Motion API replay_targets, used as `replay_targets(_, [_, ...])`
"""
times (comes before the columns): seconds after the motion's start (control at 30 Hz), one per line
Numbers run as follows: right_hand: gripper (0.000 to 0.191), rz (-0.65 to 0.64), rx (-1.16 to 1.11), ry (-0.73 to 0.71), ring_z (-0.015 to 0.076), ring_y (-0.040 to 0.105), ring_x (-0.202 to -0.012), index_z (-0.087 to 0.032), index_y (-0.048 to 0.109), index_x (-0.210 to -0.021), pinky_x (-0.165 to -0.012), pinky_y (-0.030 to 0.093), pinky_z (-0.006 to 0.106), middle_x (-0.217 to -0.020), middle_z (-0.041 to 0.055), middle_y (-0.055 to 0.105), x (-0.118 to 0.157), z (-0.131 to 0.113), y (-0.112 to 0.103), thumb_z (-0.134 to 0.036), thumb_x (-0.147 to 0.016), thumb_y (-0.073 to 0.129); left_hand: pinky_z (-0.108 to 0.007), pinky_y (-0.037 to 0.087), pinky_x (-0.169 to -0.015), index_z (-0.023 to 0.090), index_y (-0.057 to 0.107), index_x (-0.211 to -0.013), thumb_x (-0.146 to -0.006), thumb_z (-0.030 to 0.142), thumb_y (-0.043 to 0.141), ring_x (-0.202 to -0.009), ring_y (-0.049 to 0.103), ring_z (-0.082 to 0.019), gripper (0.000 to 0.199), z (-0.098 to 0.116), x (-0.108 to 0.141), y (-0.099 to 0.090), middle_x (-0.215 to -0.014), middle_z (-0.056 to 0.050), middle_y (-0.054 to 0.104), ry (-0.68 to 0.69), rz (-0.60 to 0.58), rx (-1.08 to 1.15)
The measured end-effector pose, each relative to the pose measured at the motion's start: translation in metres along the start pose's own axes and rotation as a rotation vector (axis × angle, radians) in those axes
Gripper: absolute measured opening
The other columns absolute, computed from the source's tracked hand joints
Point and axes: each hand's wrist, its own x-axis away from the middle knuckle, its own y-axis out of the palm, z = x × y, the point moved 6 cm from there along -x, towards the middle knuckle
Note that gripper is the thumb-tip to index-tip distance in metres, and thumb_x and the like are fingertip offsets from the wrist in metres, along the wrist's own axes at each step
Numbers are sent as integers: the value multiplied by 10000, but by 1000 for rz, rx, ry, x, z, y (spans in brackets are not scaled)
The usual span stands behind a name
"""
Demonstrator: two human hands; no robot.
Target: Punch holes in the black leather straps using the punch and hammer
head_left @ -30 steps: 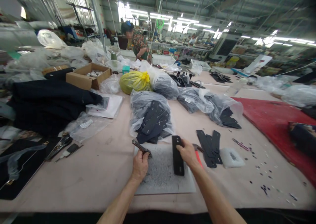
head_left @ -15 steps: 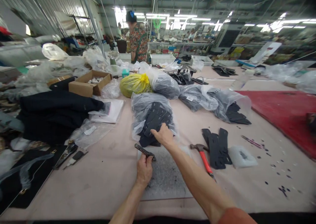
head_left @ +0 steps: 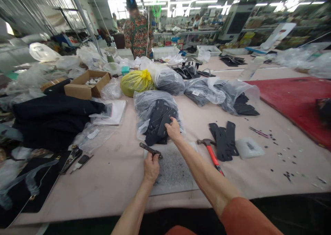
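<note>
Fingers [head_left: 155, 157] of your left hand [head_left: 150, 169] are clenched round one end of a dark tool [head_left: 148, 148], its other end tilted up and away over the edge of the grey board [head_left: 176, 179]. Your right hand [head_left: 174, 130] reaches past the board to the black strips [head_left: 156, 124], which lie overlapped at the mouth of a clear plastic bag [head_left: 144, 98]. Fingertips touch the near strips; can't tell if one is pinched or just pressed. Main risk: the strips lie on top of each other, so a pull could drag two or three out together or slide some off onto the worktop [head_left: 108, 186]. Thin bag film beside the strips could catch too, if your fingers close wide, and shift the whole bag. The tool is held by one end only, so a loose grip could let it swivel or drop on the board. Your right forearm crosses above the board; a low sweep back could brush its surface or knock the red-handled hammer [head_left: 213, 155], which lies just right of it. Past the hammer, the loose strips [head_left: 223, 143] sit near a small clear packet [head_left: 249, 148]; a wide elbow could nudge those. Small dark bits [head_left: 287, 176] farther right: easily scattered if a sleeve brushes them.
</note>
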Motion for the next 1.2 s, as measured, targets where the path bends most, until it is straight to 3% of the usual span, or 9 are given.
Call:
replay_targets(0.13, [540,-133,-58,-122,164,568,-741,-120,484,-1319,-704,448,275,-795,6,609,58,30,-24,-255,-796,498,-284,476,-664,176,636,-879,-855,315,487,-740,665,-205,205,-2,0,1,-776,-57,709,-32,-14,-1])
replay_targets(0.23, [501,-247,-43,-142,163,554,-693,-128,524,-1285,-669,426,277,-751,6,602,120,58,-24,-221,-793,502,-277,470,-650,175,634,-869,-856,333,499,-731,666,-203,208,-4,0,1,-765,-54,709,-48,-11,-9])
replay_targets(0.37, [517,-315,111,-110,211,621,-890,-132,489,-1338,-799,437,311,-988,97,682,169,77,-8,-200,-826,496,-277,473,-642,170,637,-849,-856,347,504,-709,657,-197,222,-3,-1,0,-750,-53,703,-24,13,-15])
replay_targets(0.5, [508,-331,320,-127,261,628,-1025,-120,462,-1364,-864,432,336,-1137,162,665,176,70,-1,-247,-873,490,-277,476,-644,164,640,-856,-857,353,507,-694,649,-189,230,-2,1,-1,-742,-49,700,-5,17,-15])
replay_targets(0.77, [541,-413,539,-166,272,674,-942,-143,362,-1421,-777,470,336,-996,158,705,178,64,-1,-306,-917,474,-287,487,-696,172,658,-868,-852,316,522,-765,647,-194,198,27,-10,14,-805,-55,702,135,-91,-72])
replay_targets(0.97, [572,-431,579,-177,271,680,-914,-158,320,-1457,-744,484,329,-959,159,707,181,65,-5,-309,-924,463,-314,509,-810,176,672,-900,-851,255,513,-860,663,-201,184,36,-23,40,-883,-68,710,247,-222,-49])
replay_targets(1.2, [560,-410,561,-170,280,689,-868,-185,344,-1442,-696,491,329,-914,145,713,180,71,-7,-333,-916,465,-303,518,-813,186,668,-942,-864,246,506,-869,667,-188,190,32,-20,42,-914,-51,718,263,-239,-21])
